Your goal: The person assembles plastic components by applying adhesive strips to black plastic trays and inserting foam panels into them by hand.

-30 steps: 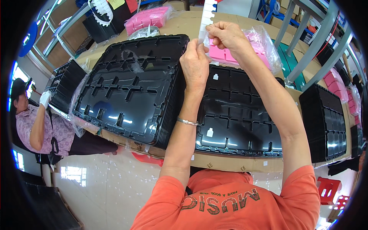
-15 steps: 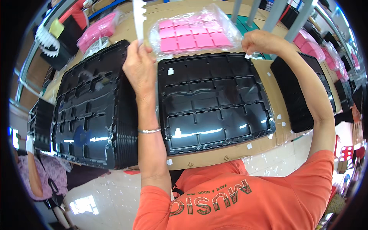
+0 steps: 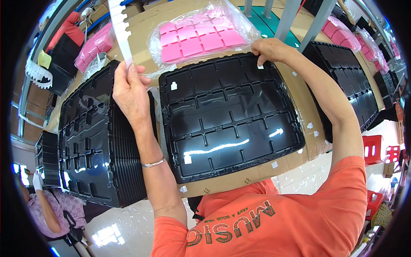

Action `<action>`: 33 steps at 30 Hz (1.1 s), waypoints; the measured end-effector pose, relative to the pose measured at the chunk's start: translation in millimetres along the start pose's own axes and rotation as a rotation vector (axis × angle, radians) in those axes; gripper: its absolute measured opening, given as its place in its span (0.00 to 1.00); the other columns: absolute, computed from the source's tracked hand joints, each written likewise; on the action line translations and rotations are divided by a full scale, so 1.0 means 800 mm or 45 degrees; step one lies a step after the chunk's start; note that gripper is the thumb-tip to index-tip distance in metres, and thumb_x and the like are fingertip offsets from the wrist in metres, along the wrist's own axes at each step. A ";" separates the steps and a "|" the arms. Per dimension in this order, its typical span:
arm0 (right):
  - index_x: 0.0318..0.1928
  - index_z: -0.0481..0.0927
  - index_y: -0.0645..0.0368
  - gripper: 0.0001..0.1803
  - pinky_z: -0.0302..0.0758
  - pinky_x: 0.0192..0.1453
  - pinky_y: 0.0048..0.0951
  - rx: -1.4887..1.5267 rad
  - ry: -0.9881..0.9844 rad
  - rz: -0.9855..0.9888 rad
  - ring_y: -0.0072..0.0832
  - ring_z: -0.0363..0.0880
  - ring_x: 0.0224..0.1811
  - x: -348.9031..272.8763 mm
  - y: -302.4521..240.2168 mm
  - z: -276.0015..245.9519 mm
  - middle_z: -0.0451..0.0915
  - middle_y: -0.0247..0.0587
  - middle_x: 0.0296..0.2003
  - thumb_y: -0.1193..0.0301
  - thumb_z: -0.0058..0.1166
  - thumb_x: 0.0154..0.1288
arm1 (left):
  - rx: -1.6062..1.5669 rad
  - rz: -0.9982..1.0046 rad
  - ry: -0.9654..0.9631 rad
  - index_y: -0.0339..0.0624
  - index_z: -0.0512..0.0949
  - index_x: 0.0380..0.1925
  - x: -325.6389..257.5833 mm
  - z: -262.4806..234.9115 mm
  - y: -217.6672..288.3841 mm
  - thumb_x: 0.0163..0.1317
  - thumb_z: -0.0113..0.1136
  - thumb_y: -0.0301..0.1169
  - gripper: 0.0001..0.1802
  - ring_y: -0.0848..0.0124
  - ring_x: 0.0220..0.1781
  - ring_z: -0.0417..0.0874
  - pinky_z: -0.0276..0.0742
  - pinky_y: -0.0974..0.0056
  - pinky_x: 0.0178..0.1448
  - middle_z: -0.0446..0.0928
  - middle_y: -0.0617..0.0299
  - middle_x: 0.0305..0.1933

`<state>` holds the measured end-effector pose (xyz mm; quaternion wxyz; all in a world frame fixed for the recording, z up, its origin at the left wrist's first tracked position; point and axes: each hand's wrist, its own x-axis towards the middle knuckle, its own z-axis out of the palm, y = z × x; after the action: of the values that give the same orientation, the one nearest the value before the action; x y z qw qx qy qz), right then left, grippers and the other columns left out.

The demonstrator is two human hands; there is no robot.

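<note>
In front of me lies a black plastic tray [image 3: 218, 115] with shallow ribbed compartments. Its surface carries one small white sticker [image 3: 174, 85] near the far left corner and another white sticker [image 3: 187, 159] near the front left. My left hand [image 3: 132, 94] is closed on a long white strip [image 3: 120, 30] with a notched edge, held up past the tray's far left corner. At the far right corner my right hand [image 3: 272, 50] is closed, its fingertips pinching a small white sticker [image 3: 260, 66] against or just above the tray; contact is hard to tell.
A tall stack of black trays [image 3: 92, 132] stands at left, another tray stack [image 3: 342, 77] at right. Beyond the tray sit pink pieces in a clear plastic bag [image 3: 197, 36]. Grey metal posts [image 3: 287, 23] rise behind. Stray white bits dot the cardboard [image 3: 222, 182]. A co-worker [image 3: 55, 205] is at left.
The view has shifted, so the trays appear displaced. My left hand has swung left with the strip. My right hand has brought its sticker from the tray's edge inward over the far right corner.
</note>
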<state>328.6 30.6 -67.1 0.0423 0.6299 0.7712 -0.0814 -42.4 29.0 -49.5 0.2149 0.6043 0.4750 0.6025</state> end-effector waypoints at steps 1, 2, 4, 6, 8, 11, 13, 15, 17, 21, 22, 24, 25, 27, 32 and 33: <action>0.33 0.79 0.63 0.07 0.75 0.42 0.40 -0.160 0.153 -0.056 0.42 0.80 0.39 0.002 -0.005 -0.003 0.80 0.47 0.33 0.73 0.61 0.54 | -0.074 -0.038 -0.041 0.37 0.77 0.47 -0.001 0.000 0.002 0.71 0.49 0.28 0.10 0.83 0.26 0.76 0.71 0.75 0.29 0.79 0.66 0.32; 0.33 0.79 0.63 0.07 0.75 0.42 0.40 -0.138 0.234 -0.176 0.42 0.80 0.39 0.006 -0.014 -0.007 0.80 0.47 0.33 0.73 0.61 0.54 | -0.118 -0.111 -0.055 0.37 0.77 0.47 -0.001 -0.001 0.003 0.71 0.49 0.28 0.10 0.83 0.26 0.76 0.71 0.75 0.29 0.79 0.65 0.32; 0.33 0.79 0.63 0.08 0.75 0.44 0.41 0.006 0.628 -0.218 0.44 0.80 0.41 0.022 -0.058 -0.017 0.81 0.47 0.34 0.71 0.60 0.57 | -0.302 -0.167 -0.097 0.37 0.75 0.48 -0.004 -0.001 0.008 0.71 0.50 0.29 0.10 0.82 0.25 0.77 0.71 0.76 0.27 0.79 0.64 0.32; 0.38 0.82 0.62 0.12 0.76 0.43 0.36 0.487 0.800 -0.385 0.37 0.81 0.38 0.047 -0.119 -0.039 0.81 0.45 0.33 0.66 0.59 0.61 | -0.359 -0.158 -0.090 0.38 0.77 0.44 -0.005 -0.001 0.013 0.71 0.50 0.26 0.08 0.82 0.22 0.76 0.69 0.75 0.23 0.78 0.66 0.29; 0.46 0.81 0.62 0.13 0.75 0.34 0.24 1.110 0.669 -0.463 0.22 0.77 0.29 0.063 -0.181 -0.061 0.80 0.37 0.33 0.66 0.54 0.68 | -0.285 -0.139 -0.083 0.36 0.77 0.44 -0.006 -0.001 0.016 0.70 0.49 0.25 0.09 0.81 0.22 0.76 0.70 0.74 0.24 0.79 0.65 0.28; 0.42 0.81 0.63 0.14 0.73 0.29 0.20 1.364 0.597 -0.513 0.17 0.76 0.26 0.081 -0.256 -0.095 0.79 0.33 0.30 0.64 0.53 0.69 | -0.227 -0.147 -0.115 0.36 0.76 0.46 -0.005 -0.003 0.015 0.71 0.49 0.27 0.09 0.82 0.23 0.74 0.69 0.75 0.27 0.78 0.65 0.31; 0.41 0.81 0.63 0.14 0.73 0.29 0.20 1.389 0.547 -0.394 0.17 0.76 0.26 0.083 -0.283 -0.111 0.79 0.33 0.29 0.63 0.54 0.68 | -0.172 -0.121 -0.082 0.36 0.77 0.46 -0.005 -0.004 0.011 0.71 0.50 0.27 0.10 0.81 0.24 0.75 0.71 0.73 0.27 0.78 0.65 0.29; 0.36 0.79 0.63 0.14 0.71 0.26 0.20 1.496 0.522 -0.280 0.16 0.75 0.24 0.082 -0.298 -0.121 0.79 0.33 0.26 0.62 0.56 0.67 | -0.147 -0.112 -0.063 0.35 0.77 0.46 -0.003 -0.004 0.003 0.71 0.50 0.27 0.10 0.81 0.24 0.76 0.71 0.72 0.28 0.78 0.64 0.28; 0.35 0.79 0.62 0.14 0.70 0.25 0.20 1.482 0.540 -0.298 0.16 0.74 0.23 0.076 -0.302 -0.125 0.79 0.33 0.26 0.62 0.56 0.67 | 0.184 0.171 0.083 0.34 0.76 0.45 0.004 -0.002 -0.007 0.69 0.51 0.27 0.10 0.70 0.25 0.80 0.74 0.64 0.29 0.78 0.58 0.27; 0.34 0.79 0.61 0.12 0.67 0.21 0.19 1.499 0.505 -0.115 0.15 0.73 0.20 0.059 -0.298 -0.133 0.78 0.32 0.24 0.64 0.58 0.67 | 0.482 0.630 0.318 0.34 0.76 0.44 0.021 0.005 -0.027 0.67 0.52 0.26 0.10 0.55 0.28 0.82 0.75 0.56 0.32 0.79 0.52 0.27; 0.34 0.79 0.61 0.12 0.67 0.21 0.19 1.498 0.506 -0.103 0.15 0.73 0.20 0.052 -0.293 -0.137 0.78 0.32 0.24 0.64 0.58 0.67 | 0.555 0.571 0.288 0.34 0.75 0.45 0.024 0.007 -0.030 0.66 0.54 0.28 0.11 0.50 0.32 0.81 0.75 0.53 0.34 0.79 0.49 0.30; 0.32 0.80 0.59 0.11 0.66 0.20 0.18 1.480 0.468 -0.075 0.14 0.73 0.20 0.036 -0.276 -0.149 0.78 0.30 0.23 0.64 0.59 0.66 | 0.623 0.506 0.234 0.34 0.75 0.46 0.026 0.009 -0.032 0.65 0.55 0.29 0.12 0.45 0.36 0.80 0.75 0.50 0.37 0.79 0.47 0.33; 0.31 0.80 0.57 0.11 0.65 0.19 0.17 1.431 0.405 -0.103 0.12 0.73 0.20 0.024 -0.262 -0.154 0.78 0.28 0.22 0.64 0.60 0.65 | 0.710 0.474 0.161 0.34 0.72 0.50 0.024 0.009 -0.030 0.64 0.57 0.31 0.17 0.45 0.43 0.79 0.75 0.51 0.43 0.78 0.43 0.40; 0.32 0.80 0.59 0.11 0.66 0.23 0.18 1.246 0.346 -0.250 0.12 0.71 0.21 -0.018 -0.220 -0.146 0.75 0.27 0.22 0.64 0.60 0.65 | 0.792 0.567 0.092 0.31 0.68 0.57 0.011 0.007 -0.023 0.61 0.62 0.33 0.27 0.44 0.54 0.76 0.72 0.51 0.56 0.75 0.39 0.52; 0.29 0.82 0.60 0.10 0.68 0.31 0.24 0.613 -0.128 -0.396 0.19 0.70 0.25 -0.154 -0.123 -0.086 0.72 0.28 0.22 0.66 0.62 0.59 | 0.520 0.595 -0.089 0.29 0.67 0.61 -0.080 -0.048 0.010 0.59 0.64 0.27 0.31 0.50 0.65 0.71 0.65 0.55 0.68 0.71 0.40 0.62; 0.29 0.82 0.60 0.09 0.70 0.35 0.28 0.487 -0.142 -0.376 0.25 0.74 0.29 -0.177 -0.115 -0.070 0.73 0.33 0.23 0.67 0.63 0.57 | 0.442 0.417 -0.156 0.31 0.68 0.61 -0.105 -0.062 0.018 0.61 0.61 0.25 0.28 0.55 0.64 0.72 0.65 0.57 0.67 0.72 0.44 0.62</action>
<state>269.4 -114.0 18.5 -0.0476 0.5015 0.8219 -0.2657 -69.1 -62.6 -72.6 0.0356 0.7367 0.4531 0.5007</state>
